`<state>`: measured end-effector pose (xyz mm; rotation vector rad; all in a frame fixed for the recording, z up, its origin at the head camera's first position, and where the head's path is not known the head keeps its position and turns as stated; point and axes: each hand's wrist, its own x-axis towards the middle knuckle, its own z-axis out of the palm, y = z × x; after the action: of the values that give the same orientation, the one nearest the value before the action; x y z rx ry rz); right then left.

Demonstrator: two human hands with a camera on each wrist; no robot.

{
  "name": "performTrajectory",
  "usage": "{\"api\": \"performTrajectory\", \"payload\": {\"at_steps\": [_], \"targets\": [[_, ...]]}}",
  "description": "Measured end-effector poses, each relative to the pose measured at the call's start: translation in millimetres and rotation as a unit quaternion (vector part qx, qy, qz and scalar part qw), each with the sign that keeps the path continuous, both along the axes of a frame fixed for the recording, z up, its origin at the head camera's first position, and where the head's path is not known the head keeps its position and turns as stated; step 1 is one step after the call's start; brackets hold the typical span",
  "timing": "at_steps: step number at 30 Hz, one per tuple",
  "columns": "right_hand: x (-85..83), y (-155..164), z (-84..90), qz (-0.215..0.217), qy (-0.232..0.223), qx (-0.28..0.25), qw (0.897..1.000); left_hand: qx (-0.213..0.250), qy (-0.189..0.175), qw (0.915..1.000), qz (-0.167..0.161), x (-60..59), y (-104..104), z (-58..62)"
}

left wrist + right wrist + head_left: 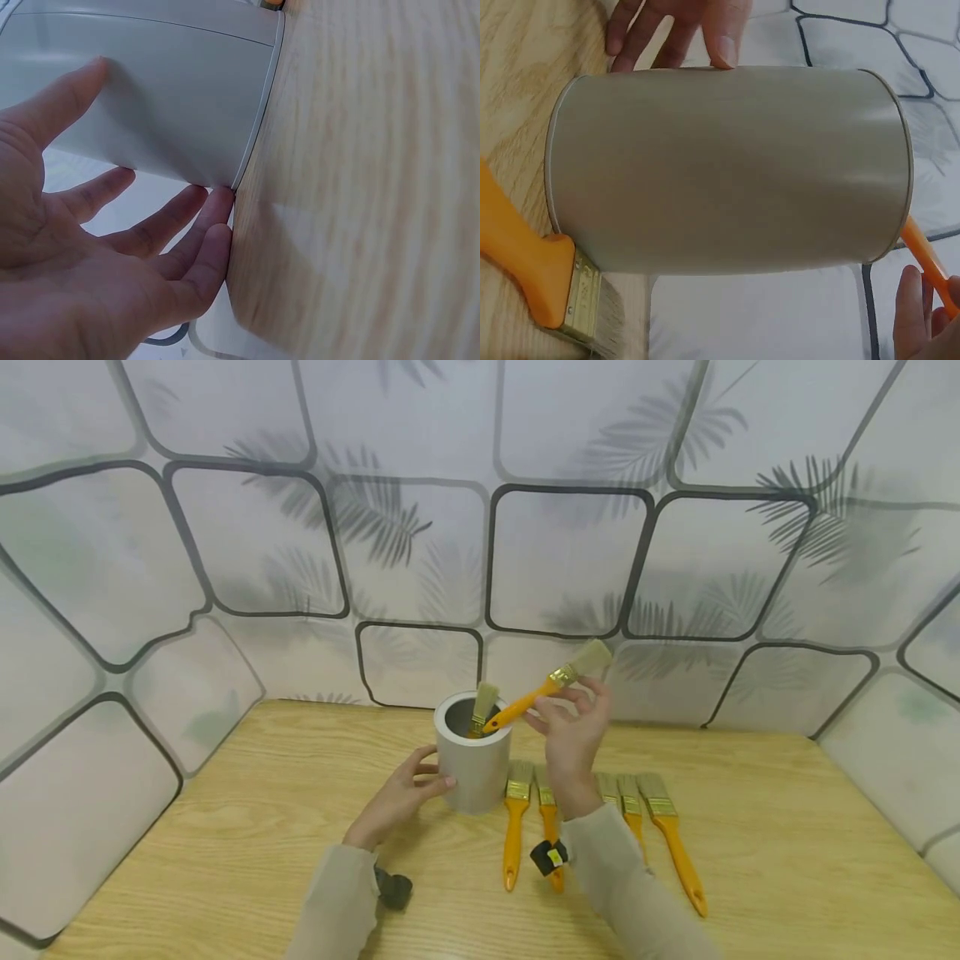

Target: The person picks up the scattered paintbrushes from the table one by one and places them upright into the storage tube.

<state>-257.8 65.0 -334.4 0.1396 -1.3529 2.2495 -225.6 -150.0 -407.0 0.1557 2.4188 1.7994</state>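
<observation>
The sleeved forearms reach forward over the desk (750,827). The left hand (397,797) rests its straight fingers against the grey cup (474,760). The right hand (572,735), raised, pinches an orange brush (543,689), handle tip at the cup's rim.

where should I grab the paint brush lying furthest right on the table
Grip the rightmost brush by its orange handle, coming from above. It lies flat on the table with bristles toward the wall, and its right side is free of the neighbouring brushes.
</observation>
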Motion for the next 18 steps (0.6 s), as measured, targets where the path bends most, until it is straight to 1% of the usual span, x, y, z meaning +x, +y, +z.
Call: {"api": "performTrajectory", "payload": {"at_steps": [2,4,7,9,12,18], "targets": [[1.0,-3,-1.3,0.004,0.022,0.041,0.999,0.000,0.000,1.0000,0.000,0.0,0,0.3],[2.5,-5,-2.7,0.005,0.049,0.090,0.995,0.000,-0.001,1.0000,0.001,0.0,0,0.5],[5.4,-8,-4.2,0.001,0.089,0.159,0.983,0.002,-0.001,1.0000,0.002,-0.1,0,1.2],[7.0,-9,-4.9,-0.003,0.107,0.193,0.975,0.004,0.000,1.0000,0.002,-0.1,0,1.6],[9.2,-8,-4.9,-0.003,0.110,0.218,0.970,0.007,0.001,1.0000,0.000,0.2,0,1.9],[10.9,11,-5.0,-0.012,0.083,0.231,0.969,0.006,-0.002,1.0000,-0.001,0.4,0,1.3]]}}
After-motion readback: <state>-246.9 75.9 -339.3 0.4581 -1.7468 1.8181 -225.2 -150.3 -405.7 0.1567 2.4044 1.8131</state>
